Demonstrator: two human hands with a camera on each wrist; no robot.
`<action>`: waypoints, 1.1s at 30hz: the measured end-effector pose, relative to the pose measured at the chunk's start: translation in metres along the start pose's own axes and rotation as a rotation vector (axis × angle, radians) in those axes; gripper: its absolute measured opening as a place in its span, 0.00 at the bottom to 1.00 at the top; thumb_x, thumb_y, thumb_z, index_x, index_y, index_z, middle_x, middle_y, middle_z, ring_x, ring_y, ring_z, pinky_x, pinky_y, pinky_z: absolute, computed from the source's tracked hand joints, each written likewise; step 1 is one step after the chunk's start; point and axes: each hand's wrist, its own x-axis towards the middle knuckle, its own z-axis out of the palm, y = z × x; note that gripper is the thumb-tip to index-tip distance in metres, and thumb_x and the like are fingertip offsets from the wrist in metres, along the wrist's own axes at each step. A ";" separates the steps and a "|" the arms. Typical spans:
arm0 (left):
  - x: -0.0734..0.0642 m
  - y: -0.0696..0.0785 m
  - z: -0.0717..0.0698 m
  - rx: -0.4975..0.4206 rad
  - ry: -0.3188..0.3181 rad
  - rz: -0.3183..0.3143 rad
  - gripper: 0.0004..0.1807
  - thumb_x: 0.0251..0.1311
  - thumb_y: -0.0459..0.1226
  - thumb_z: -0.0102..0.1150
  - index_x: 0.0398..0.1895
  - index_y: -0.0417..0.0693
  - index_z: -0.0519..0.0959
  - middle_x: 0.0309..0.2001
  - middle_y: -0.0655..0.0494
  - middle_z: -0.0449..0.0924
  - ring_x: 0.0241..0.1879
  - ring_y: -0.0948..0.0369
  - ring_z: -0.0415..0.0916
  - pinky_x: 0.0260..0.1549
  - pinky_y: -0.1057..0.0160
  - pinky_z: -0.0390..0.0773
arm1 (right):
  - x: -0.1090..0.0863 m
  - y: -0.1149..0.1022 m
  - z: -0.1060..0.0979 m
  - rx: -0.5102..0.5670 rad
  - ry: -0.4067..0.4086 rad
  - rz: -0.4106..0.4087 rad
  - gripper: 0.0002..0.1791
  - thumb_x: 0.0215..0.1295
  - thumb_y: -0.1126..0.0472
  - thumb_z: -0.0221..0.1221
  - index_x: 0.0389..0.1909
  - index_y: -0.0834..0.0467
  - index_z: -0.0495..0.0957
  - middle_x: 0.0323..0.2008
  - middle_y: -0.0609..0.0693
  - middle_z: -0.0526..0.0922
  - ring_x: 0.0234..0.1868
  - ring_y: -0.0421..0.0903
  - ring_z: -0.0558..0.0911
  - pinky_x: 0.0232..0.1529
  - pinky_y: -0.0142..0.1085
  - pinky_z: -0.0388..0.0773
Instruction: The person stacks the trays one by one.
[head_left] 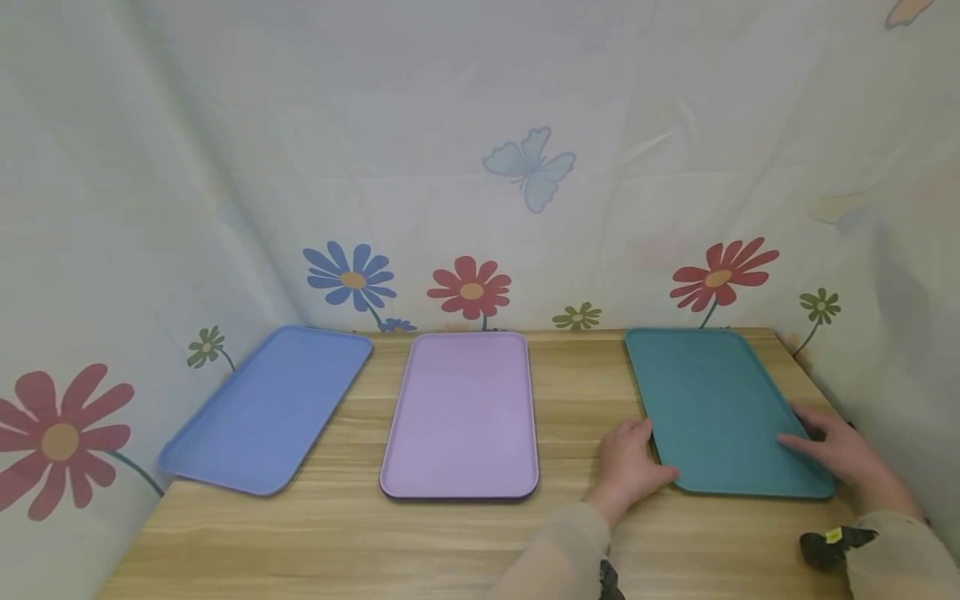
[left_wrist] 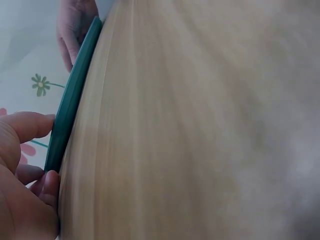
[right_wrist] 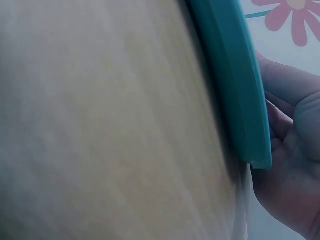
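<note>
A teal rectangular tray [head_left: 712, 400] lies at the right of the wooden table in the head view. My left hand [head_left: 628, 468] grips its left edge near the front corner, thumb at the rim and the other fingers along the side. On the opposite edge my right hand [head_left: 846, 454] holds the tray, its thumb over the rim and fingers at the outer side. In the left wrist view, thumb and fingertips pinch the tray's edge [left_wrist: 75, 92]. The right wrist view has the tray's side [right_wrist: 235, 85] in front of the right hand, partly hiding the fingers.
A lilac tray [head_left: 461, 417] sits at the middle of the wooden table [head_left: 337, 533], with a darker edge beneath it. Farther left, a blue tray [head_left: 273, 408] lies at an angle near the side wall. A flower-printed cloth [head_left: 405, 125] encloses the back and sides.
</note>
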 end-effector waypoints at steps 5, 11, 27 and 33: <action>-0.001 0.002 0.000 -0.033 0.012 -0.020 0.40 0.49 0.49 0.75 0.67 0.48 0.73 0.62 0.58 0.74 0.62 0.62 0.68 0.61 0.66 0.65 | -0.001 0.001 0.000 0.022 -0.005 0.058 0.44 0.73 0.49 0.56 0.69 0.79 0.49 0.64 0.84 0.53 0.61 0.80 0.58 0.56 0.70 0.59; -0.002 0.001 0.002 -0.068 0.040 -0.032 0.37 0.49 0.48 0.76 0.64 0.47 0.77 0.59 0.58 0.77 0.61 0.62 0.70 0.60 0.66 0.66 | -0.002 -0.001 -0.001 0.024 0.001 0.096 0.44 0.73 0.47 0.54 0.69 0.78 0.50 0.64 0.83 0.54 0.61 0.79 0.60 0.56 0.69 0.61; -0.002 -0.002 0.008 -0.383 0.111 -0.131 0.33 0.46 0.32 0.76 0.60 0.41 0.79 0.50 0.55 0.81 0.50 0.63 0.77 0.50 0.68 0.75 | -0.005 -0.006 0.002 0.099 0.068 0.133 0.39 0.74 0.49 0.53 0.66 0.80 0.56 0.62 0.82 0.61 0.59 0.76 0.65 0.53 0.63 0.67; -0.003 -0.005 0.009 -0.591 0.168 -0.180 0.31 0.45 0.25 0.72 0.58 0.40 0.80 0.42 0.58 0.80 0.39 0.68 0.77 0.38 0.71 0.77 | -0.006 -0.010 0.003 0.129 0.092 0.156 0.39 0.74 0.47 0.52 0.65 0.80 0.59 0.62 0.81 0.61 0.59 0.76 0.65 0.54 0.64 0.66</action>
